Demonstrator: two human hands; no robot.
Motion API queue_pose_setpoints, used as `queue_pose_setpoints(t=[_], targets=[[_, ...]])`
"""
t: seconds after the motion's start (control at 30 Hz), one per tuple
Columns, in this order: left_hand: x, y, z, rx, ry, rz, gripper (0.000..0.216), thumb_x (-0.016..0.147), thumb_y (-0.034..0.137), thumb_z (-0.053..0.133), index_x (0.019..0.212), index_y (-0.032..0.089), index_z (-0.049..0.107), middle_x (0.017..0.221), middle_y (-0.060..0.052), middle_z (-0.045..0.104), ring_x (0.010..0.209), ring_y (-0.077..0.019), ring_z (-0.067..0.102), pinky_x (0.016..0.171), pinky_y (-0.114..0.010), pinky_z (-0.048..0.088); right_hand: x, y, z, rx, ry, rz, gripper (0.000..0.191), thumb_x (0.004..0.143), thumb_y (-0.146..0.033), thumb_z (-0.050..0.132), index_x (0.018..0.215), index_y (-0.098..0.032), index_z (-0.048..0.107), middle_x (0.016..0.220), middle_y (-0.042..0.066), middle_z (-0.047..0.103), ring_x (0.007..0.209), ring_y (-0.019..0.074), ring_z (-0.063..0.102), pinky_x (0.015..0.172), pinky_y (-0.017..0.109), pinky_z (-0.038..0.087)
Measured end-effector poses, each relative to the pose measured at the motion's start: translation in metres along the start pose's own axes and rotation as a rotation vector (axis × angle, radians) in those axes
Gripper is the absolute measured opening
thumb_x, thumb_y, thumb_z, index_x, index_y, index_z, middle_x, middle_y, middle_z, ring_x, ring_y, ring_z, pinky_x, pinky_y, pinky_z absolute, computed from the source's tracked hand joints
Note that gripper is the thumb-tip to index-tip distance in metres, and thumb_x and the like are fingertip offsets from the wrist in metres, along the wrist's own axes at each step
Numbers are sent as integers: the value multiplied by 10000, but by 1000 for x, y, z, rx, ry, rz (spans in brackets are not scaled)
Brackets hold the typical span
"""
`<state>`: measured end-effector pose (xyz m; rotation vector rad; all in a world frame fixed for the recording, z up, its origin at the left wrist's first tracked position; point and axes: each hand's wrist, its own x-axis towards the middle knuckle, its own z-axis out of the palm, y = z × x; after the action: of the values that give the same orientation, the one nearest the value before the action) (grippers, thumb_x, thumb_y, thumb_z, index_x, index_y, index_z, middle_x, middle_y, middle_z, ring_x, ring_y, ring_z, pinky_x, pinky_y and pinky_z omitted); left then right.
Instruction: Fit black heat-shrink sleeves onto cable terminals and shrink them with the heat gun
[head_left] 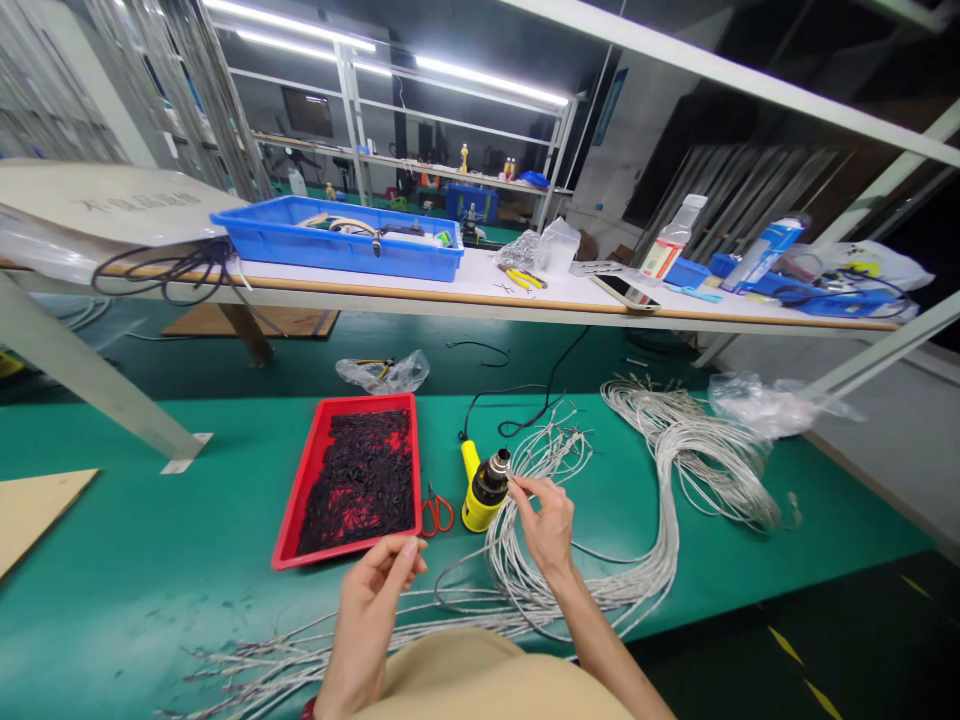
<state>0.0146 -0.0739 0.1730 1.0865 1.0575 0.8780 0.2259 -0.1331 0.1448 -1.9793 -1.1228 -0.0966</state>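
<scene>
My right hand [546, 522] is closed in a pinch beside the nozzle of a yellow and black heat gun [480, 498], which stands upright with its nozzle up. A thin pale cable end seems to be between those fingertips, partly hidden by them. Near the lower right corner of a red tray [283, 540], my left hand [381, 590] has thumb and finger pinched together; what they hold is too small to make out. Short black tubing pieces [360, 470] fill much of the tray. A bundle of white cables [664, 530] curves around and beneath my right forearm.
Red-handled scissors [436, 515] lie between tray and heat gun. A black cord [525, 425] trails behind the gun. Clear plastic bags [386, 372] rest farther back. Above the green bench, a shelf bears a blue tray [337, 255], yellow-handled pliers [525, 278], a phone [624, 291] and a bottle [671, 240].
</scene>
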Motion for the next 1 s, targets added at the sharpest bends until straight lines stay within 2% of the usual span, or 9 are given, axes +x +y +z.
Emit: queue_pose_setpoints(t=[0.23,0.4,0.47,0.63,0.77,1.0], targets=[[0,-4,-3,-21,-17,-10,352,684,514,682,753,169,691,622,-12,624,616,-150,502,590,-239,397,-8,-3,-5,0,-5,-30,214,878,-350,574,878,-202,729,809,55,718,754,212,599,746,336,391],[1,-4,-4,7,-45,-28,398,653,551,691,751,164,698,631,-23,629,624,-163,516,593,-250,409,-17,-9,-13,35,-24,-15,186,866,-333,586,878,-214,728,800,50,711,736,209,598,745,341,392],[2,-4,-4,7,-39,-26,401,652,555,691,750,166,700,626,-20,627,622,-161,516,590,-247,411,-19,-12,-18,120,-37,53,185,859,-341,594,841,-211,724,782,45,705,741,212,603,744,333,403],[3,-8,-6,1,-40,-18,364,666,520,699,767,171,703,634,-15,635,625,-151,525,585,-231,420,-14,-15,-27,549,-100,292,288,889,-380,537,744,-185,692,749,37,691,778,206,618,766,298,439],[4,-10,-7,4,-61,-23,358,670,517,698,774,175,704,638,-11,637,621,-148,526,589,-233,425,-8,-13,-20,677,-75,352,282,860,-395,568,741,-171,693,701,31,660,744,189,599,749,286,437],[0,-7,-5,-31,-14,-25,338,675,499,702,770,175,696,632,0,630,627,-133,501,589,-210,394,5,-5,5,704,-34,416,344,818,-476,582,765,-153,689,574,-2,580,575,147,525,613,263,401]])
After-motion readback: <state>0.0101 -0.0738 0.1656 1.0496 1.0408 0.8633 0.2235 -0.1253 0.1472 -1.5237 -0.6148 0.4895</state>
